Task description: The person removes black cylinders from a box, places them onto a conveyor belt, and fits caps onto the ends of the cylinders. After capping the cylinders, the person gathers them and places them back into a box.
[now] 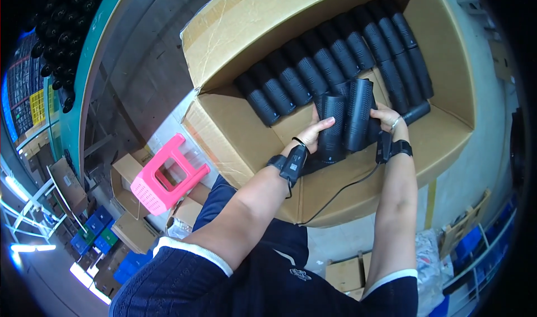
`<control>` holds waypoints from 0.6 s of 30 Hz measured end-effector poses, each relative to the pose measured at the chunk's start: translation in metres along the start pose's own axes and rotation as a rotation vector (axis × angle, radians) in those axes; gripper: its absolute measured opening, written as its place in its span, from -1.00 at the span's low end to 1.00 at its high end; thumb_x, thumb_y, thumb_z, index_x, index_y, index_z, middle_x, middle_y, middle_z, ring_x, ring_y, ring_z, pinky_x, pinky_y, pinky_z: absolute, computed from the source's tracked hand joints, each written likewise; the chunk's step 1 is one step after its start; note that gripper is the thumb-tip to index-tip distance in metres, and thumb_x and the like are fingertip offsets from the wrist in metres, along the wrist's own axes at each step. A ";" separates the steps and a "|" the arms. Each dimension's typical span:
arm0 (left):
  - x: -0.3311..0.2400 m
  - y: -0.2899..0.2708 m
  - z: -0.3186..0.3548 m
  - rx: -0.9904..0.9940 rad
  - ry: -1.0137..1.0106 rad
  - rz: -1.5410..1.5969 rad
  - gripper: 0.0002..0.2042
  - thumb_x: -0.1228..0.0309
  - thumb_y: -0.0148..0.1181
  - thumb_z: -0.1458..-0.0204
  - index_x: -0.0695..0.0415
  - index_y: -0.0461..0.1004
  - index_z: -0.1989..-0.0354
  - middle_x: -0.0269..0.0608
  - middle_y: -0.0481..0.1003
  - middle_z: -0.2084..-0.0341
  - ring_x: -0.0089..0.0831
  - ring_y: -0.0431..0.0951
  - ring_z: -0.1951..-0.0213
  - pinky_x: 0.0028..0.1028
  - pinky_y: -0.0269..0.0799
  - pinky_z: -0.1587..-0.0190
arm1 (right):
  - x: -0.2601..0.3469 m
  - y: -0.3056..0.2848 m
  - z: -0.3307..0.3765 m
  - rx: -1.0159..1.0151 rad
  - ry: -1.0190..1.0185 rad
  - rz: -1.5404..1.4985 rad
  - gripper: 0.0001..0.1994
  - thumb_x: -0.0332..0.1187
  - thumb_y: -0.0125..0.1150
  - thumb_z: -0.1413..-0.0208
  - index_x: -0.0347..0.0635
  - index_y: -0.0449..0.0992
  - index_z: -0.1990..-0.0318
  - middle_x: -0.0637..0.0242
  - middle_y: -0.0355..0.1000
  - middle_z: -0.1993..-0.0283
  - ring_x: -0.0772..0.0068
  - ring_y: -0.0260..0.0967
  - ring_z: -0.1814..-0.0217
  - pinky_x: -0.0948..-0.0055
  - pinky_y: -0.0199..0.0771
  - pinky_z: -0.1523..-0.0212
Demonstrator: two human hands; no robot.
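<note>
Both hands are inside the big carton [450, 76], which fills the view from twelve to four o'clock. I have the left hand [311, 135] closed around the left tube [337, 133], thumb laid across its face toward two o'clock, the other fingers mostly hidden behind it. The right hand [386, 116] pinches the right tube [358, 116] at its three o'clock edge; fingertips partly out of sight, so I cannot tell how firm the hold is. The two tubes are black, with perforated walls, side by side near the middle of the carton, both tipped slightly toward one o'clock. Beyond them, from eleven to one o'clock of the hands, a packed row [307, 65] of like tubes leans along the far wall; more stand close together at two o'clock. A loose tube [417, 113] lies crosswise just beside the right wrist, toward three. Dark shapes show under the held pair; I cannot make them out. Each wrist carries a black module [294, 164], and a thin cable [347, 188] droops over the near wall. Outside the carton: pink stool [193, 177] tipped over between eight and nine o'clock, green-edged table [89, 65] at ten with many black pieces [62, 40] on it, clear plastic bag [428, 255] at four.
</note>
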State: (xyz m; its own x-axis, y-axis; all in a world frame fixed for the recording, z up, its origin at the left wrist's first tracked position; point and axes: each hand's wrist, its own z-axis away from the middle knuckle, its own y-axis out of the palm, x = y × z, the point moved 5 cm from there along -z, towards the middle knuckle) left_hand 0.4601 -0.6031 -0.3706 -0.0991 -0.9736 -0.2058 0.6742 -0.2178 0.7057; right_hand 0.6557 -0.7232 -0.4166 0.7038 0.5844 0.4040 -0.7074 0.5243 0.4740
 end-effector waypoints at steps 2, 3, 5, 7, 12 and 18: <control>-0.006 0.009 0.004 0.023 0.033 -0.027 -0.03 0.28 0.34 0.14 -0.16 -0.27 -0.36 -0.15 0.08 -0.22 -0.17 0.16 -0.21 -0.12 0.21 -0.18 | -0.001 0.002 0.004 -0.001 0.007 0.003 -0.17 -0.22 0.49 0.23 -0.29 0.17 -0.21 0.25 0.35 -0.09 0.34 0.28 -0.12 0.31 0.22 -0.19; -0.005 0.013 0.008 0.004 0.029 -0.017 -0.04 0.30 0.34 0.14 -0.16 -0.27 -0.36 -0.12 0.09 -0.21 -0.17 0.16 -0.21 -0.13 0.21 -0.18 | -0.004 0.003 0.007 0.000 0.007 -0.001 -0.16 -0.23 0.49 0.24 -0.29 0.16 -0.22 0.25 0.34 -0.09 0.34 0.28 -0.13 0.31 0.22 -0.20; -0.008 0.011 0.011 -0.003 0.053 -0.046 -0.03 0.31 0.34 0.15 -0.16 -0.28 -0.36 -0.11 0.09 -0.21 -0.17 0.16 -0.21 -0.14 0.20 -0.19 | -0.001 0.013 0.010 0.012 0.012 -0.009 -0.14 -0.24 0.50 0.25 -0.26 0.14 -0.23 0.26 0.34 -0.11 0.34 0.26 -0.15 0.30 0.22 -0.20; -0.008 0.014 0.015 0.001 0.069 -0.074 0.00 0.33 0.35 0.15 -0.14 -0.31 -0.37 -0.07 0.05 -0.23 -0.16 0.13 -0.24 -0.16 0.16 -0.22 | -0.002 0.017 0.019 0.021 -0.009 0.005 -0.13 -0.23 0.50 0.25 -0.25 0.14 -0.24 0.26 0.33 -0.12 0.35 0.26 -0.15 0.30 0.23 -0.19; -0.016 0.025 0.040 0.015 0.076 -0.129 0.08 0.36 0.40 0.22 -0.16 -0.37 -0.36 -0.04 0.02 -0.24 -0.13 0.07 -0.27 -0.17 0.12 -0.23 | 0.002 0.047 0.053 -0.041 -0.073 -0.041 -0.10 -0.22 0.54 0.30 -0.17 0.14 -0.25 0.27 0.33 -0.13 0.36 0.26 -0.16 0.31 0.26 -0.18; -0.044 0.059 0.088 0.084 -0.002 -0.194 0.00 0.40 0.35 0.15 -0.08 -0.32 -0.37 -0.06 0.01 -0.25 -0.17 0.06 -0.28 -0.21 0.10 -0.25 | 0.010 0.103 0.103 -0.081 -0.259 -0.175 -0.19 -0.27 0.53 0.29 -0.20 0.21 -0.17 0.32 0.40 -0.02 0.41 0.35 -0.05 0.38 0.37 -0.08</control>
State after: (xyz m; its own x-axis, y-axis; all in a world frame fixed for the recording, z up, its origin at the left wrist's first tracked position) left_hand 0.4404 -0.5790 -0.2603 -0.2223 -0.9129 -0.3424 0.5790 -0.4062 0.7069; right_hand 0.5964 -0.7268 -0.2834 0.8009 0.3098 0.5125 -0.5701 0.6562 0.4943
